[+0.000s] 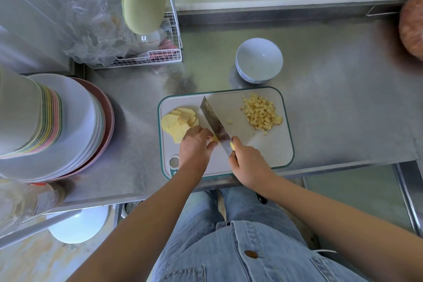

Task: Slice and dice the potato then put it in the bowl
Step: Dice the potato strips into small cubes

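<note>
A white cutting board (270, 149) with a green rim lies on the steel counter. Yellow potato slices (177, 121) are fanned out at its left end, and a heap of diced potato (262, 113) lies at its right end. My left hand (194, 147) holds down a small stack of potato pieces (214, 138) with curled fingers. My right hand (248, 162) grips the handle of a cleaver (215, 123), whose blade rests right beside my left fingertips. Beyond the board stands an empty white bowl (258, 59).
A tall stack of plates and bowls (52, 126) fills the counter's left side. A wire rack (158, 55) with plastic bags and dishes stands at the back left. A reddish round object (412, 27) sits at the far right edge. The counter's front edge runs just under the board.
</note>
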A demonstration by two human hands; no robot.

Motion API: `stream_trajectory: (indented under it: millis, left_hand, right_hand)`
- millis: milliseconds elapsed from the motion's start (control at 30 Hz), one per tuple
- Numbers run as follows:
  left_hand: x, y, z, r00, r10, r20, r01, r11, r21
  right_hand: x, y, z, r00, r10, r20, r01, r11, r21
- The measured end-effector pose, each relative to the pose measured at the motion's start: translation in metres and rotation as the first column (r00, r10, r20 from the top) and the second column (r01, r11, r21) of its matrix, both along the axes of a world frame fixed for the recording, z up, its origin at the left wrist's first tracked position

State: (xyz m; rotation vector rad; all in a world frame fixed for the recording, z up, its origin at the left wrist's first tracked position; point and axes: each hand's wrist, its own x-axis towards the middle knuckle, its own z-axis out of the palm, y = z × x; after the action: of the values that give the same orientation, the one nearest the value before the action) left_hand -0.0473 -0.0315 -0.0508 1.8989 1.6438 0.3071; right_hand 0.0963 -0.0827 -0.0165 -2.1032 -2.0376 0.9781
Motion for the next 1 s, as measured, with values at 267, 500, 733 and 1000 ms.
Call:
stream_trajectory:
  millis: [267, 500, 733, 1000]
  left_hand:
    - [-0.002, 0.002, 0.001, 1.0, -0.016, -0.015, 0.016, 1.0, -0.012]
    - [-0.01, -0.001, 0.002, 0.999, -0.033, 0.011, 0.033, 0.999, 0.011]
    - [-0.008, -0.005, 0.004, 1.0, 0.003, 0.012, -0.003, 1.0, 0.017]
    - [-0.006, -0.005, 0.002, 0.999, 0.038, 0.036, -0.038, 0.999, 0.012]
  right_hand:
    - [-0.003, 0.006, -0.003, 0.996, -0.082, -0.019, 0.081, 0.997, -0.005]
    - [0.01, 0.004, 0.009, 0.993, -0.048, -0.112, 0.052, 0.998, 0.04]
    - [0.003, -0.004, 0.01, 0.996, 0.017, -0.087, -0.014, 0.999, 0.036]
    - [-0.006, -0.006, 0.0, 1.0, -0.001, -0.018, 0.001, 1.0, 0.002]
